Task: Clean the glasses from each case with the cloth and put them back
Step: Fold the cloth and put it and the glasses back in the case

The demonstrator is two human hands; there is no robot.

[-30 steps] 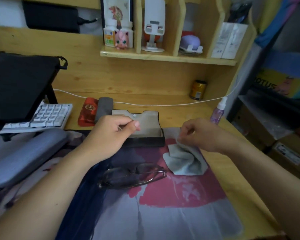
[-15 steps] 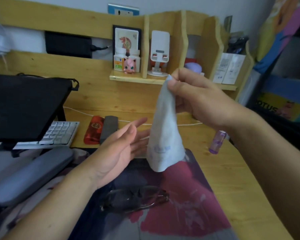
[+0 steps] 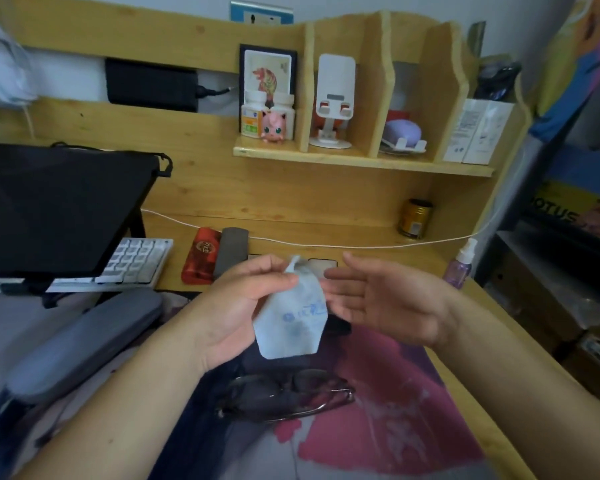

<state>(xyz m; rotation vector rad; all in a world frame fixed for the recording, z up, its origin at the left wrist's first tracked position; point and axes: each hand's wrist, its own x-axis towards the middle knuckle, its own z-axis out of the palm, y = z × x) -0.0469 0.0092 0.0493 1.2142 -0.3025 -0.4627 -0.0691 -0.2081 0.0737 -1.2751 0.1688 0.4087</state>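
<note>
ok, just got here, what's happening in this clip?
A person is at a desk, about to clean glasses. The left hand pinches the top of a pale cloth, which hangs in the air. The right hand is open beside it, fingers straight, holding nothing. The glasses lie folded on the mat below, not yet picked up. An open case sits mostly hidden behind the hands; a red case and a grey one lie closed further back.

Glasses on mat, two cases behind, keyboard left.
</note>
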